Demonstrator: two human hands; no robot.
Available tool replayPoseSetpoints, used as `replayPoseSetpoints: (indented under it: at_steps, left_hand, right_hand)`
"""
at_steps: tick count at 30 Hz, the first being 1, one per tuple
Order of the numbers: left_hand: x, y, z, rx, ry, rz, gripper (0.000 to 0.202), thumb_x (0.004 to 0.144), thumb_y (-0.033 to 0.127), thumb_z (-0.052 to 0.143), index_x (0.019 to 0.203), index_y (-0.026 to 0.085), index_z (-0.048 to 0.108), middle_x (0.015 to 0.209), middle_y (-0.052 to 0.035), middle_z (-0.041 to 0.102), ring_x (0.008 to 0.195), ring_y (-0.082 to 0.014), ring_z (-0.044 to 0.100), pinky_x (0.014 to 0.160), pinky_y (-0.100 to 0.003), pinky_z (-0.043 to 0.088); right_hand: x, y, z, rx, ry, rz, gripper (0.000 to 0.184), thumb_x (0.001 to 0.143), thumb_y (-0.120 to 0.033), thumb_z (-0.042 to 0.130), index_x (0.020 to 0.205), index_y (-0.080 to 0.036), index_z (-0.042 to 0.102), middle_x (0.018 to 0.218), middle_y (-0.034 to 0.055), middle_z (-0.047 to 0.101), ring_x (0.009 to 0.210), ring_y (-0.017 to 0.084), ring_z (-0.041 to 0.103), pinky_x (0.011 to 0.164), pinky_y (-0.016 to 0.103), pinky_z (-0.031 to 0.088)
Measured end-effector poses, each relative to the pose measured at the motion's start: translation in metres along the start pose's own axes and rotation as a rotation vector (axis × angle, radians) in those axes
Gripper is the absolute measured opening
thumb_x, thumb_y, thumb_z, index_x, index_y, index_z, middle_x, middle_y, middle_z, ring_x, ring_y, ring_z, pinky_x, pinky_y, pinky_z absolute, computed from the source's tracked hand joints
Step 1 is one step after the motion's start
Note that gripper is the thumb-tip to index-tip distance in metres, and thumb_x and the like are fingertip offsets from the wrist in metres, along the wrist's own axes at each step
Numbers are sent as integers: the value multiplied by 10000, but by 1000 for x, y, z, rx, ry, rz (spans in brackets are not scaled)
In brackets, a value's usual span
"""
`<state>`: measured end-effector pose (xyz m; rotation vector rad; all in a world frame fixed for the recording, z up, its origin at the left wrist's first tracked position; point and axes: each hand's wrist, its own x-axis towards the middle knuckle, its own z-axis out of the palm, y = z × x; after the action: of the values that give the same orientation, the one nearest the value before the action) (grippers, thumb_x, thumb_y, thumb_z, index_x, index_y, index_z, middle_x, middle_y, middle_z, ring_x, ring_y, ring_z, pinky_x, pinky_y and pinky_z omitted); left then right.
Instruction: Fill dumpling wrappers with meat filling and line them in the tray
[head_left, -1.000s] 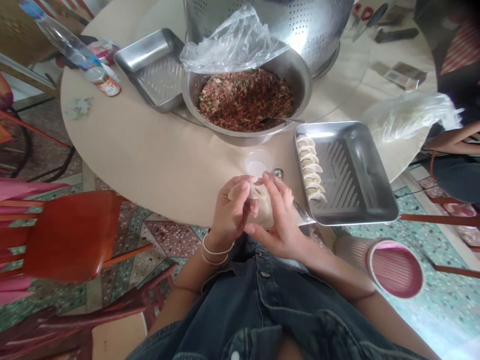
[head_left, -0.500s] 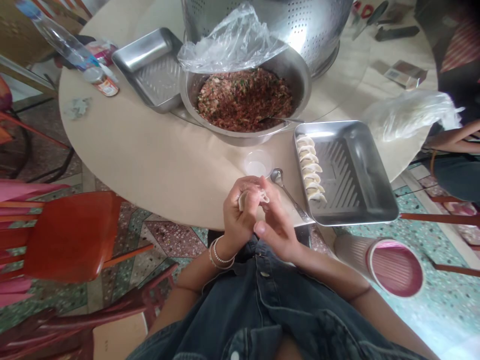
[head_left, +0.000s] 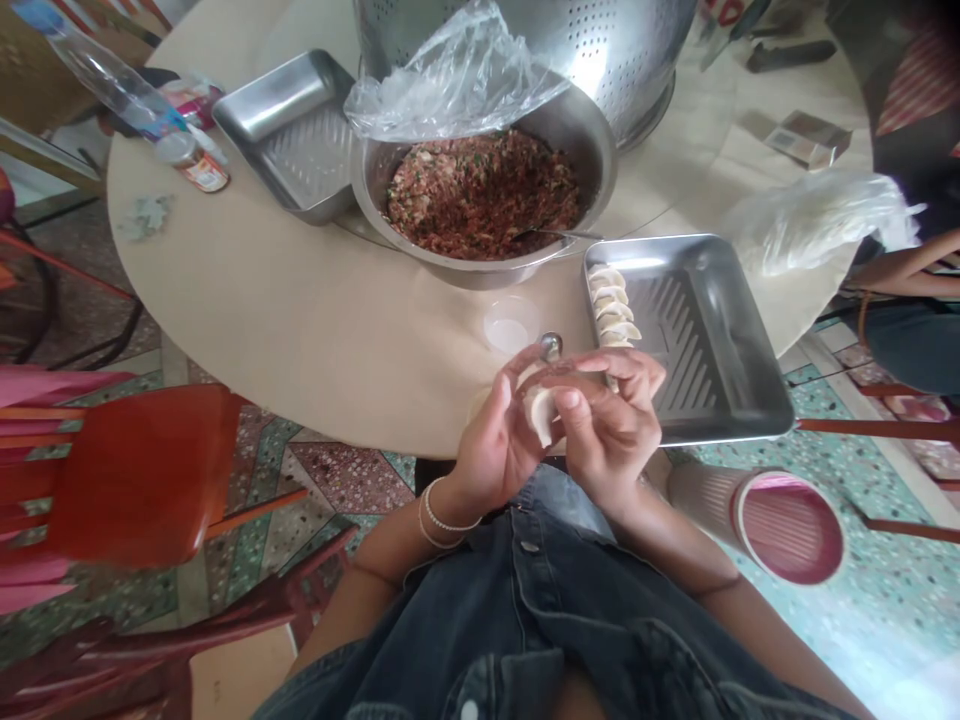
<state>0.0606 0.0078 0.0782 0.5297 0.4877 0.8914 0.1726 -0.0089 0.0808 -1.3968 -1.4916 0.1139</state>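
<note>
Between thumb and fingers of my right hand (head_left: 619, 425) is a pale, crescent-shaped dumpling (head_left: 541, 416), its folded edge turned partly downward. My left hand (head_left: 487, 445) is cupped right beside it with the thumb apart from the fingers; whether it touches the dumpling is hard to see. Just beyond my hands lies a metal spoon (head_left: 550, 346), its handle mostly hidden behind my right hand. A small clear dish (head_left: 511, 324) stands behind. A row of dumplings (head_left: 613, 305) lines the left side of a metal tray (head_left: 765, 375); my right hand covers its near end.
A big metal bowl (head_left: 364, 190) holds minced filling (head_left: 480, 195) with a utensil in it, partly under a plastic bag (head_left: 457, 85). Another metal tray (head_left: 311, 150), a colander (head_left: 622, 60), a bottle (head_left: 97, 75) and a knife (head_left: 791, 55) are around. A bin (head_left: 787, 530) stands at lower right.
Both hands have shifted right and turned. The dumpling, mostly enclosed by my left hand before, now shows in my right fingers; my left hand has opened. My right hand now overlaps the tray.
</note>
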Motion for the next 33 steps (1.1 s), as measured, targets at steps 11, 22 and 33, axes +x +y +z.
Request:
replayPoseSetpoints:
  at_steps: [11, 22, 33]
  left_hand:
    - [1, 14, -4, -65, -19, -80, 314, 951, 444, 439, 1101, 242, 626, 1087, -67, 715, 1082, -220, 674, 827, -361, 598]
    - [-4, 23, -1, -3, -183, -183, 422, 938, 530, 361, 1053, 261, 665, 930, -73, 714, 1080, -243, 661, 874, -423, 563]
    - [3, 12, 2, -121, -149, -368, 362, 917, 512, 439, 955, 234, 669, 799, -51, 703, 886, -220, 692, 755, -362, 564]
  right_hand:
    - [-6, 19, -12, 31, -25, -117, 411, 820, -242, 696, 1133, -504, 648, 1069, -28, 638, 1103, 232, 508, 967, 483, 413]
    - [18, 32, -26, 32, -254, -445, 148, 828, -354, 678, 943, -433, 724, 1131, -27, 594, 1144, 220, 462, 963, 420, 427]
    - [27, 30, -45, -36, -671, -622, 147, 922, -289, 572, 986, -354, 687, 1219, -29, 605, 1231, 196, 435, 968, 408, 295]
